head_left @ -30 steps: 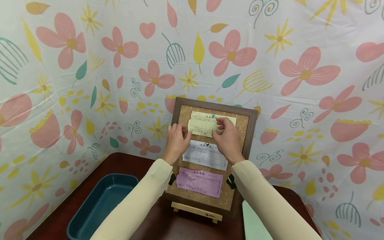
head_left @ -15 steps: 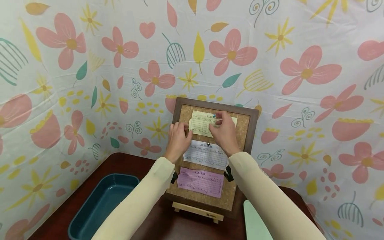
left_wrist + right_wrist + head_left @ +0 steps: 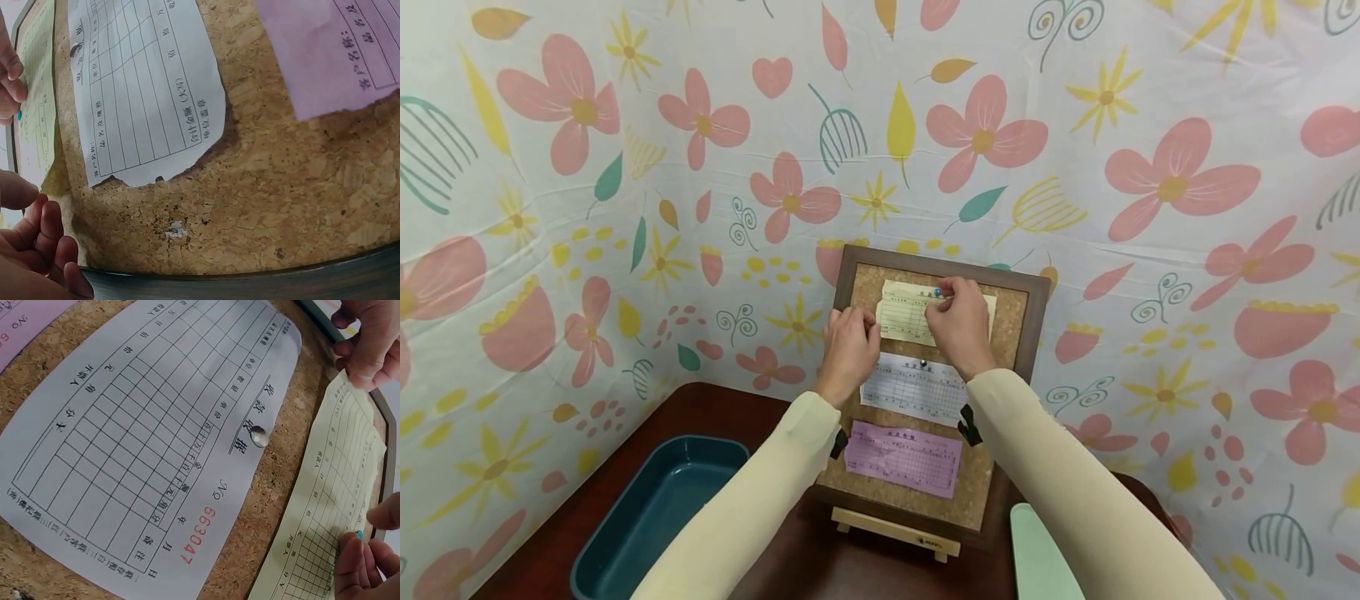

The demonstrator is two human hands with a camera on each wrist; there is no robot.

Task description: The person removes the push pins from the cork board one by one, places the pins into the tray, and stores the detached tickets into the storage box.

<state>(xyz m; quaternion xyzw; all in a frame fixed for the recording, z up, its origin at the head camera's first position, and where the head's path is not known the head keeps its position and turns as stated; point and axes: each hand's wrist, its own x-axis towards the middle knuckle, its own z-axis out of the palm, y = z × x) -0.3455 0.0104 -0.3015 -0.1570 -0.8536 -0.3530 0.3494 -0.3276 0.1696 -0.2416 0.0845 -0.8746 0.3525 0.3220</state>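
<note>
A framed corkboard (image 3: 1011,321) leans upright with three printed receipt slips on it. My left hand (image 3: 850,346) pinches the left edge of the top, yellow receipt slip (image 3: 902,315) between thumb and fingers. At that slip's upper middle is a blue push pin (image 3: 359,535), and the thumb and fingertips of my right hand (image 3: 962,323) close around it. Below hangs a white receipt slip (image 3: 910,390) under a silver pin (image 3: 259,436). Lowest is a purple receipt slip (image 3: 902,460). My right hand covers part of the yellow slip's right half.
The board stands on a small wooden easel (image 3: 895,533) on a dark red table (image 3: 722,403). To the left lies a deep blue tray (image 3: 730,454); a pale green flat object (image 3: 1037,550) is partly under my right forearm. A flower-patterned cloth (image 3: 685,208) hangs close behind.
My right hand has moved up and slightly left across the yellow slip to the blue push pin, its fingers drawing together there. The left hand stays at the slip's left edge.
</note>
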